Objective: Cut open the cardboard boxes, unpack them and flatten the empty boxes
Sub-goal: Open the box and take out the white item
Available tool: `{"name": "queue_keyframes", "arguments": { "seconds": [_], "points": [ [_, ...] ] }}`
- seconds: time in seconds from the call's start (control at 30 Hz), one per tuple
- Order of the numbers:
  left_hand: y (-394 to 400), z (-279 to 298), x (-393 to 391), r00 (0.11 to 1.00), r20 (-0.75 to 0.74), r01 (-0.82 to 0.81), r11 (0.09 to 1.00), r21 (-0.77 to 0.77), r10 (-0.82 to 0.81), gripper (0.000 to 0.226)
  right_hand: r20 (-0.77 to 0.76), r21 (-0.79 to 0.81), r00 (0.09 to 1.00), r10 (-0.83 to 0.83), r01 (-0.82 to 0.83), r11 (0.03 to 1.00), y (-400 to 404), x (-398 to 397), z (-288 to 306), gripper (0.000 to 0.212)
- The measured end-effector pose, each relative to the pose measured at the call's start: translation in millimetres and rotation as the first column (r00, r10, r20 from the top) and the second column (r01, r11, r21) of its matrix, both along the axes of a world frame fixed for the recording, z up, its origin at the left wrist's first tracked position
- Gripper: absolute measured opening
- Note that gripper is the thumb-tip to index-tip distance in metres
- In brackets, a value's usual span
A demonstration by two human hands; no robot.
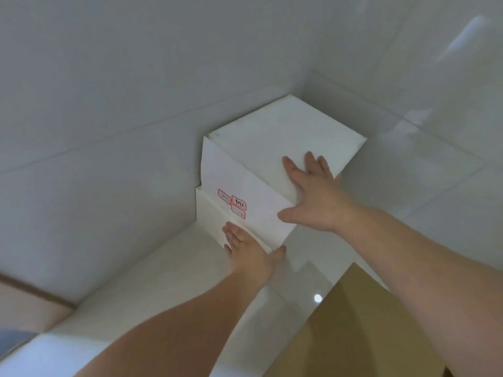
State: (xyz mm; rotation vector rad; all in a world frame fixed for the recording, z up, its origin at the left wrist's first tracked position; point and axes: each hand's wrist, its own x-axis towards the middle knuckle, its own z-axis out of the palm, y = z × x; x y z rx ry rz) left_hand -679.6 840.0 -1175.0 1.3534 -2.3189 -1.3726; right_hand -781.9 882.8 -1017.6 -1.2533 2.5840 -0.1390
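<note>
A white box [272,142] with red-outlined labels [232,204] on its near side stands on a second white box [209,210] in the corner of a white-tiled room. My right hand [313,194] lies flat over the upper box's near top corner, fingers spread, thumb down the labelled side. My left hand [250,251] presses flat against the lower box's near edge, fingers apart. Neither hand closes around anything. A brown cardboard box [362,330] shows at the bottom right, partly hidden by my right forearm.
White glossy walls [109,104] meet just behind the stack. The glossy tiled floor [435,186] runs to the right. A white ledge [152,281] extends toward me on the left. A beige surface with a brown strip [30,300] sits at the lower left.
</note>
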Motion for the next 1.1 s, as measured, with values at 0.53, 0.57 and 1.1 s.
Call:
{"name": "queue_keyframes", "arguments": {
  "seconds": [0.53, 0.57, 1.1],
  "points": [
    [-6.7, -23.9, -73.2, 0.983, -0.182, 0.038, 0.999, 0.01, -0.035, 0.132, 0.015, -0.053, 1.0, -0.023, 0.024, 0.998, -4.0, -59.1, 4.1, 0.105],
    [-7.1, -23.1, -73.4, 0.987, -0.158, 0.022, 1.0, -0.008, -0.023, 0.135, -0.002, -0.028, 1.0, -0.018, 0.018, 0.999, -3.5, -59.4, 5.3, 0.105],
    [-16.4, -23.9, -75.5, 0.999, -0.028, -0.023, 0.988, -0.152, 0.019, 0.147, -0.162, 0.04, 0.982, -0.099, 0.107, 0.993, 6.6, -52.3, -4.1, 0.101]
  ]
}}
